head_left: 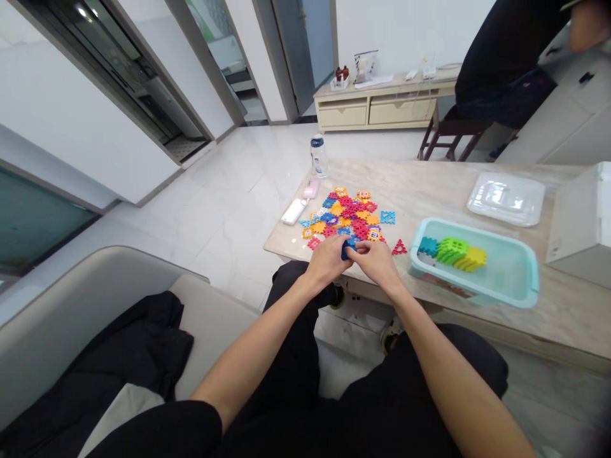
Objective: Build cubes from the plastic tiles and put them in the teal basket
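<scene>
Close to the table's front edge, my left hand (328, 259) and my right hand (378, 259) meet around blue interlocking plastic pieces (349, 249). Both hands are closed on them, and the fingers hide much of their shape. Just beyond lies a loose pile of interlocking pieces (360, 228) in red, orange, blue and purple. A red triangular piece (400, 247) rests to the right of my right hand. A light blue square piece (387, 217) lies apart, right of the pile. Inside a turquoise bin (531, 270) are blue, green and yellow pieces (452, 252), grouped by colour.
A water bottle (319, 158), a pink case (311, 189) and a white phone-like object (294, 212) stand or lie at the table's left. At the right are a clear plastic lid (506, 198) and a white box (582, 226). Another person (506, 57) is at the back right near a stool (453, 130).
</scene>
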A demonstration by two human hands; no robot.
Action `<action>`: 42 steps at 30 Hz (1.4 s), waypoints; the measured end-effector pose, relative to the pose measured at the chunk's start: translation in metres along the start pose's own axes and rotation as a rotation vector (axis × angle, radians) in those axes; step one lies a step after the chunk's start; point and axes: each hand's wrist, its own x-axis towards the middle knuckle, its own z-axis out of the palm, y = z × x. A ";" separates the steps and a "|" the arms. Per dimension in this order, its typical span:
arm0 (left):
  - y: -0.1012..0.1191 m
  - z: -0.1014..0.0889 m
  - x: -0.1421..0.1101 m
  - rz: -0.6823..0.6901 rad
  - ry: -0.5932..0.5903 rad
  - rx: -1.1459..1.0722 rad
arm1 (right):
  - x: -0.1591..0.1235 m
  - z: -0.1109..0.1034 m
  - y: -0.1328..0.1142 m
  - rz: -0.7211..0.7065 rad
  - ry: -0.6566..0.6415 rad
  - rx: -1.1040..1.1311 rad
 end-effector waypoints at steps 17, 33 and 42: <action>-0.010 -0.014 0.008 0.041 -0.015 0.108 | -0.004 0.010 -0.002 -0.060 0.065 0.105; -0.203 -0.061 0.014 -0.374 -0.182 0.319 | -0.016 -0.006 -0.029 -0.141 0.237 -0.008; -0.236 -0.038 0.023 -0.391 -0.256 0.293 | -0.024 -0.010 -0.042 -0.138 0.198 -0.018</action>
